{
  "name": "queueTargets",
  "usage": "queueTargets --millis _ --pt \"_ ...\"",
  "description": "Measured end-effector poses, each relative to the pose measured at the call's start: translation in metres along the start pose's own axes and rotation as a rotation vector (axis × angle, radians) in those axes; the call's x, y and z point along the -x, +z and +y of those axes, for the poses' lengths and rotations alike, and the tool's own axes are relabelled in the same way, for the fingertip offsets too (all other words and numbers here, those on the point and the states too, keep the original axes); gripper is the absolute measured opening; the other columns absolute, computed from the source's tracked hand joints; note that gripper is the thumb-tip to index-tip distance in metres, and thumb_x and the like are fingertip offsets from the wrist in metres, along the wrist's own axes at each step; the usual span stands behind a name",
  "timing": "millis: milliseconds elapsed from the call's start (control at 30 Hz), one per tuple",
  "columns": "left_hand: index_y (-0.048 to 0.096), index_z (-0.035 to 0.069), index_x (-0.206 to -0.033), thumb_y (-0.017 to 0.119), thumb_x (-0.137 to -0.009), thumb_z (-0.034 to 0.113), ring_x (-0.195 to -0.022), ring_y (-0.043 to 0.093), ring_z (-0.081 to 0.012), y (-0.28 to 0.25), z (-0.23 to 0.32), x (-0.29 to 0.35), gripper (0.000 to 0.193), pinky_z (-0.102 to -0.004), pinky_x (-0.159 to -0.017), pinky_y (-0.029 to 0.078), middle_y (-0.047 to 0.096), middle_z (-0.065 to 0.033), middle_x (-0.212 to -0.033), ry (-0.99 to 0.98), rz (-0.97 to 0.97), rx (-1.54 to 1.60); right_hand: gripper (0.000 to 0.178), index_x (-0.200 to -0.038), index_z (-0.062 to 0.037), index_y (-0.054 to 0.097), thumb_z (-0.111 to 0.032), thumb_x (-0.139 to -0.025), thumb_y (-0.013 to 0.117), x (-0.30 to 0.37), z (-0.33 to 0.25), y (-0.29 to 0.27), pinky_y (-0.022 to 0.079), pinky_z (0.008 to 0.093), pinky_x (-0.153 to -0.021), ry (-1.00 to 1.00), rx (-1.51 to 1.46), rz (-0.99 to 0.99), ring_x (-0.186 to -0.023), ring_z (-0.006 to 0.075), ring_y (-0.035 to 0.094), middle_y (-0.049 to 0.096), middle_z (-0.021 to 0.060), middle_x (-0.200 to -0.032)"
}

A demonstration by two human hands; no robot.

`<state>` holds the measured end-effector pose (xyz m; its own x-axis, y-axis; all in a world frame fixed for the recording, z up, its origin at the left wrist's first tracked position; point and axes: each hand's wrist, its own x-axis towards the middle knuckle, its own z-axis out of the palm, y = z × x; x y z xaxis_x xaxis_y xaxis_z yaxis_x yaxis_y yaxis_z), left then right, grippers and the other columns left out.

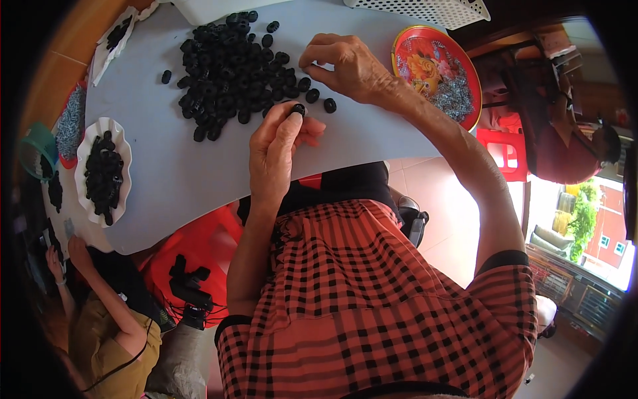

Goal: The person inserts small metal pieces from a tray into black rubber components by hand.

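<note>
My left hand (274,143) pinches a small black ring-shaped piece (298,109) between thumb and fingers, just above the table's near side. To its upper right, my right hand (345,66) is closed in a pinch at the right edge of a pile of similar black pieces (226,73). Whatever its fingertips hold, if anything, is too small or hidden to make out. A few loose black pieces (329,105) lie between the two hands. Beside my right wrist sits a round red flowered tray (476,86) with a heap of small silvery metal parts (453,95).
The pale table (173,173) has a scalloped white dish (126,143) of black pieces at left, and another tray of metal parts (71,123) beyond. A white perforated basket (458,10) stands at the far edge. Another person's arm (109,299) reaches in at lower left, near a red stool (212,239).
</note>
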<state>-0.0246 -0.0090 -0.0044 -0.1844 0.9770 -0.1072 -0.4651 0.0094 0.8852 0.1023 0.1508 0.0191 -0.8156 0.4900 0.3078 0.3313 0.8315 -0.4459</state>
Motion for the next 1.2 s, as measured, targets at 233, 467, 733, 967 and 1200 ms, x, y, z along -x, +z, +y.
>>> queueTargets --millis 233,467,733,967,1200 --pt "0.057 -0.004 -0.106 0.046 -0.097 0.017 -0.07 0.057 -0.0129 0.001 0.001 0.0 0.025 -0.0253 -0.07 0.047 0.065 -0.0105 -0.082 0.028 -0.023 -0.058 0.016 -0.094 -0.0097 0.068 -0.01 -0.079 0.067 -0.013 -0.005 0.006 0.044 0.0365 -0.081 -0.128 0.293 -0.072 -0.089 0.0213 0.057 0.062 0.0034 -0.086" --pt "0.057 -0.004 -0.106 0.047 -0.096 0.014 -0.073 0.059 -0.0143 0.005 0.006 -0.003 0.023 -0.0266 -0.071 0.048 0.065 -0.0106 -0.084 -0.023 0.043 0.023 0.01 -0.083 -0.0088 0.064 -0.014 -0.076 0.068 -0.015 -0.01 0.002 0.042 0.0367 -0.081 -0.115 0.34 -0.098 -0.082 0.0195 0.059 0.062 0.0016 -0.078" --pt "0.057 -0.005 -0.109 0.048 -0.097 0.014 -0.079 0.06 -0.0152 0.001 0.005 -0.009 0.025 -0.0287 -0.072 0.049 0.065 -0.0103 -0.087 0.042 -0.017 -0.076 0.013 -0.091 -0.0006 0.066 -0.002 -0.078 0.062 0.029 -0.035 -0.014 0.052 0.0266 -0.073 0.225 -0.529 -0.071 -0.074 0.0107 0.064 0.066 0.0054 -0.077" --pt "0.058 -0.005 -0.108 0.049 -0.097 0.018 -0.076 0.06 -0.0138 0.009 0.001 -0.011 0.027 -0.0278 -0.07 0.049 0.065 -0.01 -0.086 0.014 -0.088 -0.193 0.017 -0.102 -0.0006 0.069 -0.006 -0.086 0.066 0.054 -0.029 -0.009 0.051 0.0231 -0.08 0.462 -1.026 0.001 -0.084 0.0092 0.062 0.069 0.0039 -0.089" --pt "0.06 -0.004 -0.107 0.051 -0.096 0.02 -0.067 0.057 -0.0121 0.011 0.003 -0.012 0.028 -0.0257 -0.069 0.049 0.066 -0.0098 -0.081 0.017 -0.115 -0.349 0.017 -0.104 -0.0017 0.069 -0.005 -0.087 0.065 0.056 -0.023 -0.003 0.052 0.0249 -0.084 0.343 -0.966 0.012 -0.088 0.0102 0.063 0.069 0.0043 -0.095"
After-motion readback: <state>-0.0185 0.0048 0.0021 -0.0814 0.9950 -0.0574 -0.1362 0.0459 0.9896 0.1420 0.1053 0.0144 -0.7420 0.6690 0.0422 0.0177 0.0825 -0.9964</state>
